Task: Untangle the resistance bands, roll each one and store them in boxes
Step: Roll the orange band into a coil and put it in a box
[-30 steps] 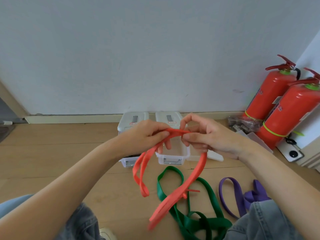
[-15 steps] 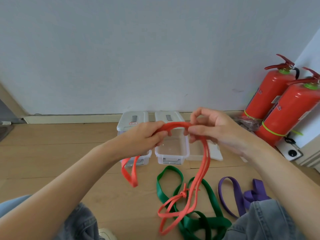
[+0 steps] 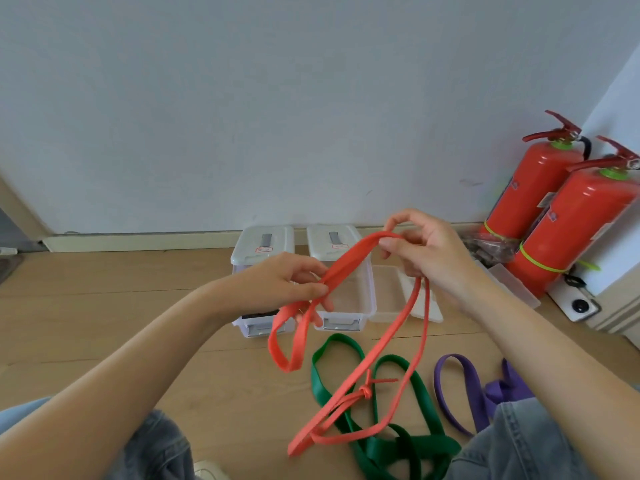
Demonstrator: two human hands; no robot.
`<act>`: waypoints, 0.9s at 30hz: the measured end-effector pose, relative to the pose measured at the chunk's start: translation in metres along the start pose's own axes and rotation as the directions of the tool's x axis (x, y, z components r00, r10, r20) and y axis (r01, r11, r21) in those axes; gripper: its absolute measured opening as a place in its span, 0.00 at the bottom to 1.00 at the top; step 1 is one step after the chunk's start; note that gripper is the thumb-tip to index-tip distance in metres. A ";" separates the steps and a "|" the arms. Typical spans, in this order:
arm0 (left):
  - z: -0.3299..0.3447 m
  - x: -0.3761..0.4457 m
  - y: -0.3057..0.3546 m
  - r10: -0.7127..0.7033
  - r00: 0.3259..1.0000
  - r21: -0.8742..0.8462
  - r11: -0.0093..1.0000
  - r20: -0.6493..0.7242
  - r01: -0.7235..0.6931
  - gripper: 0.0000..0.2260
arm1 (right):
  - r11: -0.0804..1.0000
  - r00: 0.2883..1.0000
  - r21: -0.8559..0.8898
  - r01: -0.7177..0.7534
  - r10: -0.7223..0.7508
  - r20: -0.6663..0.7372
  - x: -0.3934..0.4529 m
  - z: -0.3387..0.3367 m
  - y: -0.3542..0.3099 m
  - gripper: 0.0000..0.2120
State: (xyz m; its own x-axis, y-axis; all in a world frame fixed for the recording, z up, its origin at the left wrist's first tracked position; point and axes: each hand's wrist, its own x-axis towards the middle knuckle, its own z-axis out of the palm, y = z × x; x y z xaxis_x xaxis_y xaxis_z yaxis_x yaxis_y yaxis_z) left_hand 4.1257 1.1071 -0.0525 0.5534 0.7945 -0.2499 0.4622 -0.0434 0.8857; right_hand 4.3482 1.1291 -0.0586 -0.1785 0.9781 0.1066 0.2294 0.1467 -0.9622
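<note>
An orange resistance band (image 3: 349,265) hangs in the air between both hands. My left hand (image 3: 277,282) pinches it at a doubled stretch, and a short loop droops below that grip. My right hand (image 3: 426,251) pinches the band higher up, from where two strands fall to a small knot (image 3: 366,391) and a loose loop over the floor. A green band (image 3: 391,441) lies tangled on the floor under it. A purple band (image 3: 464,393) lies to the right. Two clear plastic boxes (image 3: 367,299) stand by the wall; the right one is open and the left one (image 3: 258,327) is partly hidden by my left hand.
Two red fire extinguishers (image 3: 554,216) stand at the right against the wall. A loose clear lid (image 3: 391,299) lies beside the open box. My jeans-clad knees (image 3: 519,445) frame the bottom of the view on a wooden floor.
My hands have moved apart, the right one rising and shifting right. The band between them has stretched longer, and the hanging loop with the knot has opened out.
</note>
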 end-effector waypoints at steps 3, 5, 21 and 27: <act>0.002 0.003 -0.003 -0.075 0.992 -0.028 0.997 -0.097 0.073 0.05 | 0.975 0.994 -0.221 0.031 -0.055 -0.100 0.003 0.001 0.010 0.05; 0.000 0.003 -0.003 -0.111 0.982 -0.033 0.994 -0.150 0.107 0.05 | 0.950 0.985 -0.311 0.025 -0.076 -0.152 0.005 0.000 0.018 0.06; -0.011 0.008 -0.025 -0.170 0.857 0.162 0.946 -0.487 0.280 0.03 | 0.937 0.932 -0.341 -0.079 -0.052 -0.359 0.011 -0.014 0.037 0.09; -0.013 0.011 -0.034 -0.137 0.862 0.108 0.970 -0.489 0.216 0.05 | 0.931 0.929 -0.351 -0.095 -0.044 -0.367 0.011 -0.016 0.037 0.08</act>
State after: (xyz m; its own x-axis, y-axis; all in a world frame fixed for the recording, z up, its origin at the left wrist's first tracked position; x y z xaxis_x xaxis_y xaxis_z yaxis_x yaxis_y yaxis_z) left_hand 4.1068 1.1253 -0.0803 0.0748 0.9865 -0.1459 0.6429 0.0641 0.7632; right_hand 4.3697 1.1479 -0.0895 0.1753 0.9565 0.2330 0.5667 0.0954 -0.8183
